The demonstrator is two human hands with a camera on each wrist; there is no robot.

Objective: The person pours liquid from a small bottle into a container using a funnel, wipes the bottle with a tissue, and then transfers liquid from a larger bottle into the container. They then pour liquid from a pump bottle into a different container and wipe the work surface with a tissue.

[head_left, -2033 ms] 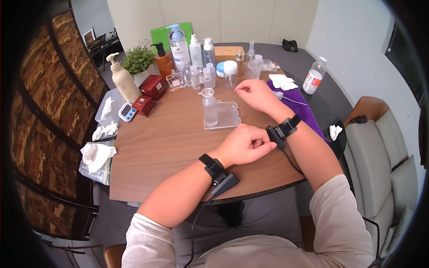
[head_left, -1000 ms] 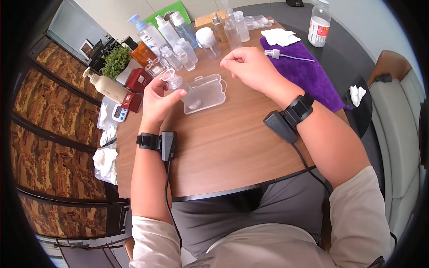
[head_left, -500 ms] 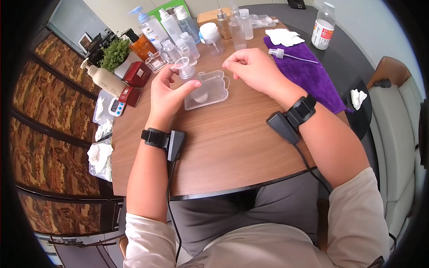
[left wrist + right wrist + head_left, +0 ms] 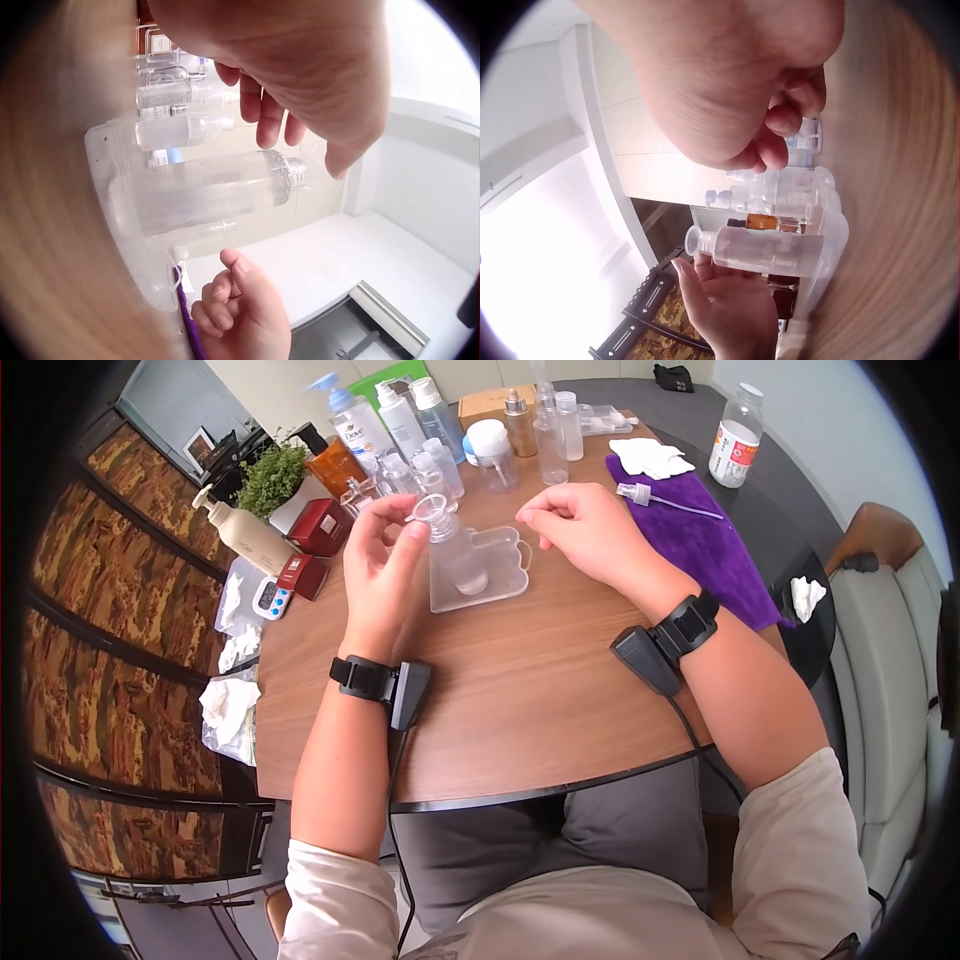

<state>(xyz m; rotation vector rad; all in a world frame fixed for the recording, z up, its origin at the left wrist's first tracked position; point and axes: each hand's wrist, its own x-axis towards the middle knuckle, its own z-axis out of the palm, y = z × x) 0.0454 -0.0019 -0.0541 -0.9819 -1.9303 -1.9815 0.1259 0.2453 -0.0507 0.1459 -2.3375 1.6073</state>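
Note:
A clear bottle (image 4: 459, 560) stands upright on a shallow transparent tray (image 4: 508, 586), with a small clear funnel (image 4: 430, 510) at its mouth. My left hand (image 4: 383, 575) is beside the bottle neck, thumb and fingers apart and their tips close to the funnel; contact is hard to tell. In the right wrist view, the left hand (image 4: 739, 311) lies just below the funnel (image 4: 694, 240), the bottle (image 4: 769, 251) beyond its fingers. My right hand (image 4: 592, 540) hovers right of the tray, fingers curled and thumb against the index finger, nothing visible between them.
Behind the tray stand several bottles, a white-capped jar (image 4: 491, 452) and a plant (image 4: 272, 480). Red boxes (image 4: 318, 527) and a timer (image 4: 271, 599) are at left. A spray nozzle (image 4: 637, 492) lies on a purple cloth (image 4: 690, 532), near white tissue (image 4: 652, 458) and a labelled bottle (image 4: 737, 445).
My left hand has gone from the table's front to the bottle, its fingers now more upright by the funnel. The right hand stays raised with curled fingers. The head view has tilted.

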